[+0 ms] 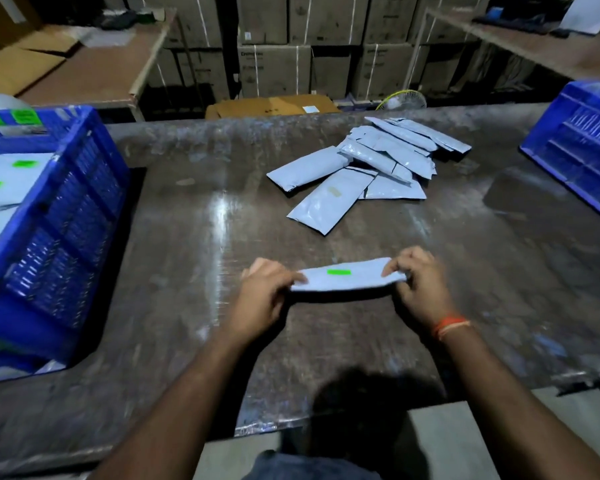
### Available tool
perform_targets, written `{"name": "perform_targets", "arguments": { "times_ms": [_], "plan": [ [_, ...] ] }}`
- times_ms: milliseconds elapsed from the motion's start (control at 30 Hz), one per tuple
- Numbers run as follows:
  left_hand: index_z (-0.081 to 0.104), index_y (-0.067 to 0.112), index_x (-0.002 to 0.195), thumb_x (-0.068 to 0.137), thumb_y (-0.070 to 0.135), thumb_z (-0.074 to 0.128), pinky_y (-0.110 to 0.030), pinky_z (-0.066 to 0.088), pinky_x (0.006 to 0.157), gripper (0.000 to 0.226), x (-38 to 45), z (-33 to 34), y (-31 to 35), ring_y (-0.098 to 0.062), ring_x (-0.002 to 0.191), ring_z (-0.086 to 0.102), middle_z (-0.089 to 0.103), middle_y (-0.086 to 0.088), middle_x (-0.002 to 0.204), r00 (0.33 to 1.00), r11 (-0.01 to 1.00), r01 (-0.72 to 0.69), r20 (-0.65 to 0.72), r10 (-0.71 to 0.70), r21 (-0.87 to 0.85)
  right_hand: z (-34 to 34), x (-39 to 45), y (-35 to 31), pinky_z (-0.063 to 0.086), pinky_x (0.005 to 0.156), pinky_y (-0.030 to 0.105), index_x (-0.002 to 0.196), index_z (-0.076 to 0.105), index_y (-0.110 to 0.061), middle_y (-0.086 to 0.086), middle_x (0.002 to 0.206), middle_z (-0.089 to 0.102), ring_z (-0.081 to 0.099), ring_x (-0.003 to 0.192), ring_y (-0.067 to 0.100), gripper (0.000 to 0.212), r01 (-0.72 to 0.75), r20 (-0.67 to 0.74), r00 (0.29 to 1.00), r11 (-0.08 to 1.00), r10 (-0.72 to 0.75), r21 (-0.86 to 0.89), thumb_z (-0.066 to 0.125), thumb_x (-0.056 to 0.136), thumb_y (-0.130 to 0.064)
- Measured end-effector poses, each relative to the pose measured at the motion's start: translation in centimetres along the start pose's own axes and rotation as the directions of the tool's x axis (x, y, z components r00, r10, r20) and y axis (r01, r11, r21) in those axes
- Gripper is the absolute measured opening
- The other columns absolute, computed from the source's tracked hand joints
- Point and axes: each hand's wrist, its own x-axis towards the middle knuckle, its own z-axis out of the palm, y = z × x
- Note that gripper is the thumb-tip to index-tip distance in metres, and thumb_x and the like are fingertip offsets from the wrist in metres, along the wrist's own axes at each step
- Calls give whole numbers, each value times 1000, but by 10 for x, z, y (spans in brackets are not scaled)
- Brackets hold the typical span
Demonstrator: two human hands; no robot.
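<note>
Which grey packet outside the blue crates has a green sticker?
The packet pinched at its ends by the left hand and right hand. The piled packets behind it show no green sticker.

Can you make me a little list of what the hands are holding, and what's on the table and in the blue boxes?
held thing: pale grey-blue flat plastic mailing pouch with a small green sticker
hands: left hand pinches the pouch's left end; right hand pinches its right end
surface: worn dark brown table
pile: loose heap of similar pouches farther back, no stickers showing
left box: blue slatted plastic crate holding pouches with green stickers
right box: second blue plastic crate, contents hidden
</note>
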Motion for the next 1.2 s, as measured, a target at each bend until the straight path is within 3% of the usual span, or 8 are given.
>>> {"name": "perform_targets", "arguments": {
  "times_ms": [100,167,300,367,433,600,733,1200],
  "plan": [
    [71,38,108,91,17,63,-40,49,80,29,-13,24,-8,-13,97,53,63,19,100,986,1000,-14,169,9,27,11,-20,27,37,78,31,83,72,-26,-5,93,58,53,87,24,49,-10,37,999,999,12,-40,47,61,9],
    [71,40,108,78,19,57,-39,49,84,39,-16,26,-5,-11,98,53,64,21,99,973,997,63,221,-70,38,14,-26,39,36,77,28,84,76,-27,-6,93,63,54,87,23,51,-9,38,999,999,11,-46,47,65,11],
    [74,37,100,73,37,56,-37,49,85,33,-10,23,14,-10,92,58,69,21,96,967,976,208,139,-214,58,7,-20,40,33,80,20,82,78,-20,-3,90,68,56,88,27,38,-14,-36,999,998,12,-65,57,68,8],
    [73,33,105,85,38,51,-39,48,87,30,-1,31,26,-14,98,58,69,17,104,959,951,278,24,-284,132,8,-13,32,38,91,22,95,77,-15,1,102,70,59,99,29,35,7,-61,998,1000,-8,-19,53,72,-5],
    [67,29,120,94,37,46,-43,47,94,34,8,45,37,-18,114,54,65,11,121,953,935,302,-17,-304,188,15,-7,17,42,104,36,118,71,-15,4,124,67,56,118,29,43,23,-7,1000,1000,-23,-10,48,82,-20],
    [42,21,147,99,40,27,-51,28,118,54,17,77,57,-31,149,22,34,-5,158,930,900,320,82,-358,296,36,4,-17,26,115,41,151,41,-22,0,162,30,21,151,19,63,84,259,965,981,-36,-176,22,96,-46],
    [33,20,155,100,45,14,-54,16,122,63,11,92,59,-36,152,12,23,-9,165,890,840,376,101,-445,392,49,-4,-14,21,118,43,156,30,-23,2,165,18,9,154,20,69,115,381,925,954,-1,-276,8,95,-49],
    [24,33,157,104,48,20,-55,14,122,56,8,101,56,-26,154,10,16,0,167,864,777,410,71,-499,477,60,-14,-6,20,119,46,155,31,-28,1,163,27,15,152,22,59,101,377,925,921,52,-375,23,99,-48]
  ]
}}
